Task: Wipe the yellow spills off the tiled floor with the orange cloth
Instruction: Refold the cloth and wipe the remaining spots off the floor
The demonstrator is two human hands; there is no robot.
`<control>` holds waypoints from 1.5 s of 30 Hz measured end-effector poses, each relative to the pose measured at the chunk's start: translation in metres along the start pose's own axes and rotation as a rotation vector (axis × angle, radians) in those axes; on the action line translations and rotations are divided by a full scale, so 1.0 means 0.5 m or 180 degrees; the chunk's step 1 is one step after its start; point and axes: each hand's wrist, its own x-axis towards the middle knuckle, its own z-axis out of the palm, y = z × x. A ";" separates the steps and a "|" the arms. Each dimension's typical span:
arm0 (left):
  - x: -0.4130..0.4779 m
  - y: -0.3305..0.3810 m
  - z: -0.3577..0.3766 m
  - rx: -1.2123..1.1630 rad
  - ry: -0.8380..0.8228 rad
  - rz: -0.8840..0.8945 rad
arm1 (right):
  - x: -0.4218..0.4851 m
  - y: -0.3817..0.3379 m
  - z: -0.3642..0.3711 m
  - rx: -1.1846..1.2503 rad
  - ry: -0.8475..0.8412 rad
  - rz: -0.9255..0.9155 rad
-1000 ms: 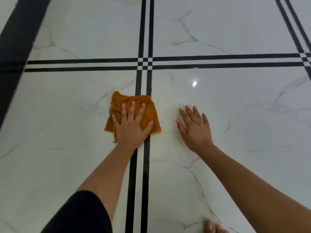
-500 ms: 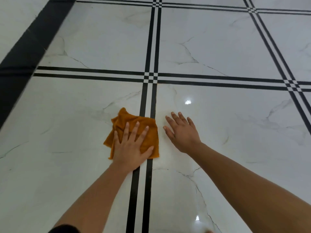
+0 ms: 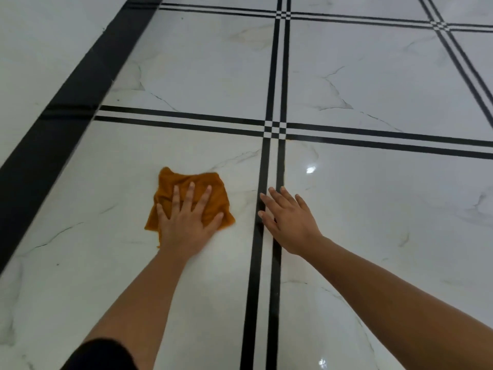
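The cloth (image 3: 217, 189) lies crumpled on the white floor (image 3: 373, 209), just left of the double black stripe (image 3: 269, 161) and clear of it. The left hand (image 3: 186, 225) presses flat on the cloth's near half, fingers straight and spread. The right hand (image 3: 289, 222) reaches across the stripe, fingers straight and loosely apart, palm down to the stripe's right; whether it touches the tile cannot be told. A black sleeve (image 3: 98, 353) shows far left of the stripe's near end.
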 end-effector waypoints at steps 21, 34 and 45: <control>-0.054 -0.040 0.009 0.0073 0.0237 0.0158 | 0.104 -0.101 0.004 -0.0137 0.0062 -0.0290; -0.189 0.093 0.043 0.0005 0.0218 0.0473 | 0.018 -0.014 0.003 -0.0051 0.0107 0.0139; -0.139 0.141 0.006 -0.0309 -0.0121 -0.0369 | -0.092 0.012 -0.010 0.0283 -0.0308 0.0627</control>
